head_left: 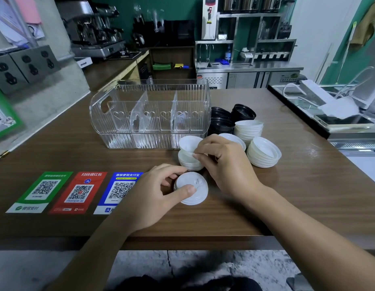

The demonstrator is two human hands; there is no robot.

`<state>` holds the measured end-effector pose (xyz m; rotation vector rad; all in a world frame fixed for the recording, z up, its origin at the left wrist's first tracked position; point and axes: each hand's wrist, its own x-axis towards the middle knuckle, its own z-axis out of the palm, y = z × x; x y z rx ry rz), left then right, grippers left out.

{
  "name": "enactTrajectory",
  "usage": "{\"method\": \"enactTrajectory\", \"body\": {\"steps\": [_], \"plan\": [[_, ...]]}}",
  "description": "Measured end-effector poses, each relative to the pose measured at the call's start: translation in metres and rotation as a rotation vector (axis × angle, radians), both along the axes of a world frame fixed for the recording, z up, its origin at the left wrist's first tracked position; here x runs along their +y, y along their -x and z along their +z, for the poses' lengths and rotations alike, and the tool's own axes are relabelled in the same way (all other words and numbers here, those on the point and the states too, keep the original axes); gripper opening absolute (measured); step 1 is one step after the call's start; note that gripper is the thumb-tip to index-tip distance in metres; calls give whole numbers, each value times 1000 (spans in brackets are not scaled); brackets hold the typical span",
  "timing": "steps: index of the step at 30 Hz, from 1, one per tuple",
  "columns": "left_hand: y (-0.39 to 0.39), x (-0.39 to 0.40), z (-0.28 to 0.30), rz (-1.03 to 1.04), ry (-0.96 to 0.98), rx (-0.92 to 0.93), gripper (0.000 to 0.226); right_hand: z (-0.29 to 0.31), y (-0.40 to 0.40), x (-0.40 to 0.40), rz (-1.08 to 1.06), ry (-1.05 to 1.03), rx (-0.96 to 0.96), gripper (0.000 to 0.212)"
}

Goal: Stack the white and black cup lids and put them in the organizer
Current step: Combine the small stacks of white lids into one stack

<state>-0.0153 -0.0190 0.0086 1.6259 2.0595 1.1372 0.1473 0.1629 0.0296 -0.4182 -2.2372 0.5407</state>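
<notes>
A clear ribbed plastic organizer (153, 139) with three compartments stands on the wooden counter, with nothing visible inside. My left hand (159, 194) grips a white cup lid (192, 189) lying flat on the counter. My right hand (224, 164) pinches the rim of another white lid (188, 143), tilted above a short stack of white lids (187, 162). More white lid stacks (264, 152) lie to the right, one of them (248, 129) behind. Black lid stacks (243, 112) sit beside the organizer's right end.
Three payment QR stickers (81, 192) are stuck on the counter to the left. A phone and papers (341, 120) lie on the raised ledge at right. The counter's front edge (182, 242) is close to me. A coffee machine stands far back left.
</notes>
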Motion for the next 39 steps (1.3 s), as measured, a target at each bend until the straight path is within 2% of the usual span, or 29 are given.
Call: {"method": "enactTrajectory", "body": {"steps": [3,9,15,17,21,27,31,35,37,39], "plan": [[1,1,-1,7,-41,-73,60,9,-5,-5,29,95,89,7],[-2,2,2,50,-204,-255,54,14,-16,-17,183,628,219,18],[-9,-2,5,-2,-331,-301,94,7,-21,-31,293,977,262,29],[-11,-3,6,-27,-373,-264,98,7,-22,-36,330,1055,276,32],[-14,-5,10,-15,-440,-225,94,7,-23,-44,434,1150,281,25],[-13,-6,9,-14,-440,-203,81,5,-25,-46,419,1020,225,26],[-9,-5,6,-8,-452,-150,83,7,-32,-42,313,757,160,14],[-9,-4,4,-63,-413,-157,82,4,-40,-34,281,475,91,56],[-10,-5,4,-84,-382,-153,82,3,-43,-30,261,342,40,61],[-10,-5,4,-89,-357,-155,82,1,-45,-27,257,304,21,62]]}}
